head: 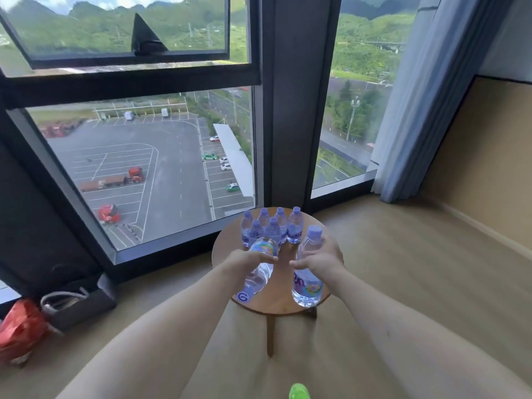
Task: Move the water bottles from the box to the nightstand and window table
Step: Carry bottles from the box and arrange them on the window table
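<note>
Both bare forearms reach out from the bottom of the view toward a small round wooden table (283, 308) that stands on the floor against the window (149, 174). At the very bottom edge a bright green object (299, 392) pokes in, too cropped to identify.

Wrapped around a water bottle, the left hand (247, 262) holds it tipped over above the table's near left side, its purple cap pointing back toward the camera and its base toward the window. This tilted bottle (259, 273) looks to be clear of the tabletop, though the angle makes that hard to confirm.

Held upright, a second bottle (308, 283) sits in the right hand (322, 262), whose fingers curl around its upper body just below the purple cap; its base is at or just above the table's near right edge.

Behind both hands, at the far side of the table, 6 more bottles (270, 227) stand upright in a tight cluster, all with purple caps.

On the floor to the left lie a dark bag (83, 305) and a red plastic bag (21, 331). A blue-grey curtain (417, 110) hangs at the right.
</note>
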`<action>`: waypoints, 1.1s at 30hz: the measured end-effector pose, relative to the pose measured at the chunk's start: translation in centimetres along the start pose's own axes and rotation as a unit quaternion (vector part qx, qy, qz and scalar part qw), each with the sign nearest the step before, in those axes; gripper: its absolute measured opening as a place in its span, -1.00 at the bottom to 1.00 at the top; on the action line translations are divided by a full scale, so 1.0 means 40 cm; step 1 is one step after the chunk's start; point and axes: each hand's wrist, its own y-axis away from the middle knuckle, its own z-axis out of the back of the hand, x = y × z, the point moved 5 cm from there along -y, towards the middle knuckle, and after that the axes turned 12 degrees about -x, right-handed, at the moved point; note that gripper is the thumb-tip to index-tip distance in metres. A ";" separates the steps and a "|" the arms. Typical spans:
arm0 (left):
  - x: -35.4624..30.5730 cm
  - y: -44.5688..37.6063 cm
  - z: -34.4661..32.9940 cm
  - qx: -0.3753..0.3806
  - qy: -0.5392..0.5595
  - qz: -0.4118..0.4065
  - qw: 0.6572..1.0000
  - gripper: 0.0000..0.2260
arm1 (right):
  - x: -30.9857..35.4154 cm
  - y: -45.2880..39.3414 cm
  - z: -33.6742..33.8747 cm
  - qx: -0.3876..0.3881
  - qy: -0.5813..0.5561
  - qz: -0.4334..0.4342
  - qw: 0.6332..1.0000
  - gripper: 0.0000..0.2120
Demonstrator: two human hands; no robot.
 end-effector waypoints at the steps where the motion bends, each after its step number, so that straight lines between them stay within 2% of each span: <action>1: -0.021 -0.037 -0.012 0.007 -0.008 0.003 1.000 -0.28 | 0.002 -0.046 -0.014 -0.001 0.001 0.007 1.000 -0.30; 4: -0.091 -0.141 -0.042 0.033 -0.036 0.008 0.999 -0.24 | 0.014 -0.179 -0.054 0.006 0.007 0.028 1.000 -0.33; 8: -0.166 -0.231 -0.064 0.044 -0.099 0.044 0.993 -0.31 | 0.001 -0.338 -0.133 0.067 -0.021 -0.013 0.997 -0.29; 13: -0.201 -0.355 -0.107 0.009 -0.223 -0.005 0.975 -0.64 | -0.028 -0.479 -0.197 0.075 0.003 -0.029 0.997 -0.38; 18: -0.215 -0.487 -0.137 -0.033 -0.344 -0.045 0.937 -0.70 | -0.053 -0.560 -0.247 0.085 0.044 -0.065 0.993 -0.38; 21: -0.222 -0.558 -0.146 -0.048 -0.349 -0.060 0.934 -0.77 | -0.072 -0.593 -0.274 0.087 0.077 -0.078 0.990 -0.36; 23: -0.223 -0.603 -0.148 -0.048 -0.336 -0.059 0.939 -0.74 | -0.088 -0.608 -0.296 0.082 0.094 -0.091 0.988 -0.40; 29: -0.229 -0.714 -0.173 0.011 -0.319 -0.056 0.946 -0.60 | -0.104 -0.646 -0.355 0.072 0.141 -0.126 0.979 -0.40; 33: -0.222 -0.758 -0.199 0.035 -0.329 -0.057 0.942 -0.62 | -0.126 -0.652 -0.383 0.069 0.158 -0.139 0.975 -0.36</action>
